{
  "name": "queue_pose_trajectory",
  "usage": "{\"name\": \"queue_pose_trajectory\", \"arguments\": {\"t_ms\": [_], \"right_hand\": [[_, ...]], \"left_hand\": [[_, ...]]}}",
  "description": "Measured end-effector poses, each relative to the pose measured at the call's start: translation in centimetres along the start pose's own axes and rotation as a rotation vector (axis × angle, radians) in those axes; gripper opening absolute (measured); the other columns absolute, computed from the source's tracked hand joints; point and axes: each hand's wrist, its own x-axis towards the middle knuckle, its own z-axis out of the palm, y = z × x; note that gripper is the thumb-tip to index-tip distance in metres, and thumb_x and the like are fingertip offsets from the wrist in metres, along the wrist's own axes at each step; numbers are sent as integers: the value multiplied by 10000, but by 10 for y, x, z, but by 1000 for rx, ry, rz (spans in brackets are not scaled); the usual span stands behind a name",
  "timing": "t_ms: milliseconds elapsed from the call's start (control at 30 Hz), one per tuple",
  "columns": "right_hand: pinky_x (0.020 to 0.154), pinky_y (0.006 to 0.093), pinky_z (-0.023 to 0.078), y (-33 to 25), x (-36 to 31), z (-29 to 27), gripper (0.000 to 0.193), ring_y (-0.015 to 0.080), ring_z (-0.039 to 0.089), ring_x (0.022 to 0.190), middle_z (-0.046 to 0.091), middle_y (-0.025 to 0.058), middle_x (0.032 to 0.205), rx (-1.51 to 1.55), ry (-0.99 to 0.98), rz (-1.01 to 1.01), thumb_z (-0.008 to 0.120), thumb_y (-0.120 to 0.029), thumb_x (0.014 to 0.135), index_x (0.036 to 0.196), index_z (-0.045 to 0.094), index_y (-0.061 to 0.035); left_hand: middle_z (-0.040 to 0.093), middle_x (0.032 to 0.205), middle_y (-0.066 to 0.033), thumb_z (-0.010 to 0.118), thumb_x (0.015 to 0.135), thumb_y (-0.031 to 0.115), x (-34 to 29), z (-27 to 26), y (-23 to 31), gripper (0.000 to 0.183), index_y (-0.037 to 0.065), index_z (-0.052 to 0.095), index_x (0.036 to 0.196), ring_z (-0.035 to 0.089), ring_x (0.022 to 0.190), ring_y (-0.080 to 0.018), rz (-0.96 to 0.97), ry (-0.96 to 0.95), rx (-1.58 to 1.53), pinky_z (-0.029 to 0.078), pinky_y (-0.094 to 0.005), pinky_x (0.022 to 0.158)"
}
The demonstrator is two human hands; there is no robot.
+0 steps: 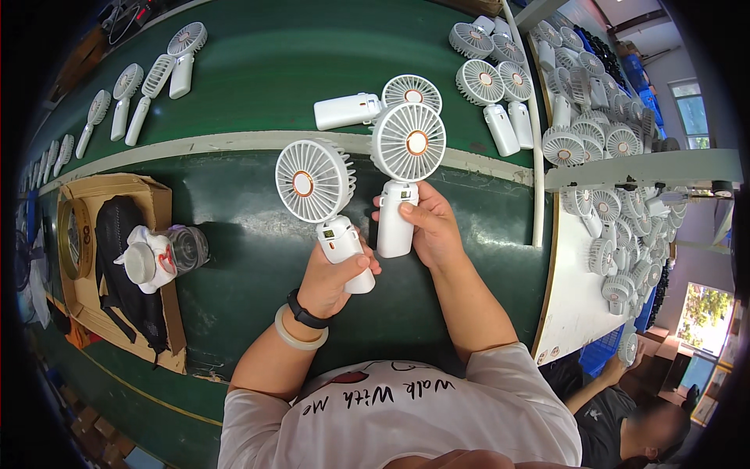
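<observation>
In my left hand (332,273) is a white handheld fan (344,248), its round grille tilted up to the left and a small display lit on its handle. My right hand (432,227) grips a second white handheld fan (397,227) upright beside it, thumb on the front of the handle under a small display. Both fans have a copper-coloured ring at the grille's centre. Just beyond them a third handheld fan (344,112) lies on its side on the green belt, its head partly hidden by the fan in my right hand.
Several fans (181,70) lie along the green belt (258,62) at far left, others (500,129) at far right. A cardboard tray (176,313) with a black pouch and a clear jar (187,248) sits left. Many fans crowd a white table (574,289) at right, near another person (625,422).
</observation>
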Motion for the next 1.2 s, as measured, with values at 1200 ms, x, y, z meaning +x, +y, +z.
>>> {"name": "queue_pose_trajectory", "arguments": {"t_ms": [1200], "right_hand": [[779, 346, 522, 3, -2, -3, 357, 216, 641, 843, 624, 160, 1007, -121, 1, -21, 618, -66, 795, 1125, 499, 3]], "left_hand": [[492, 987, -30, 686, 705, 67, 3, 5, 2, 531, 127, 437, 1170, 509, 920, -157, 67, -94, -115, 450, -324, 787]]}}
